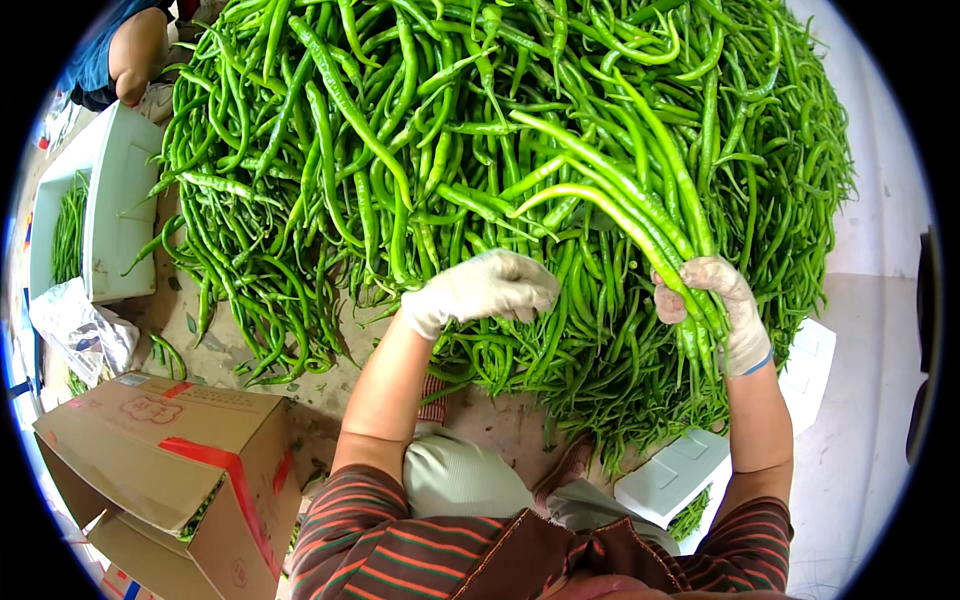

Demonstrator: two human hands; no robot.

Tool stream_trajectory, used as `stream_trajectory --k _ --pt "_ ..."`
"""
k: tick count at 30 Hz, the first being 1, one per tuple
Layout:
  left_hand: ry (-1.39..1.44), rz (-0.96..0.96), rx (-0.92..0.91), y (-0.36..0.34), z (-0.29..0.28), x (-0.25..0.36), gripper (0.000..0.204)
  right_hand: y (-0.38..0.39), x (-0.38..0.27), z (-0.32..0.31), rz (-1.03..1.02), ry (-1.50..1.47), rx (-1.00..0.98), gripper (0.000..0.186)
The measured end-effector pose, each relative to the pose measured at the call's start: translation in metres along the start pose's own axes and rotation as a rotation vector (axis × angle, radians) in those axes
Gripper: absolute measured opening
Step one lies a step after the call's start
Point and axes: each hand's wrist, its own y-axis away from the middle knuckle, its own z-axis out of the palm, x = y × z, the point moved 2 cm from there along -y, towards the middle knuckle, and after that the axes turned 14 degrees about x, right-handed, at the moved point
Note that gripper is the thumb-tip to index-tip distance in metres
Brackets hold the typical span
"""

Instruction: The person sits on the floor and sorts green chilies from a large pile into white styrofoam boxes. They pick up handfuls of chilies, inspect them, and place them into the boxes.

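A big heap of long green chili peppers spreads in front of me. My right hand, in a white glove, is closed round the lower ends of a bunch of green chili peppers. Their long ends fan up and to the left over the heap. My left hand, also gloved in white, hovers at the near side of the heap with its fingers bent and pressed together. No pepper sticks out of it, but its palm and fingertips are hidden.
At the near left stands an opened cardboard box with red tape. Beyond it are a clear plastic bag and a white foam box holding peppers. Another person's bent limb shows at the far left. White foam pieces lie by my right arm.
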Motion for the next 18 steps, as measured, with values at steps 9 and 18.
stream_trajectory --k 9,18 --pt "0.112 0.333 0.656 -0.008 0.006 0.038 0.018 -0.001 0.007 -0.007 -0.061 -0.02 -0.057 0.043" --pt "0.133 0.403 0.359 -0.038 0.047 0.037 0.045 -0.001 0.011 0.004 -0.079 -0.006 -0.079 0.047"
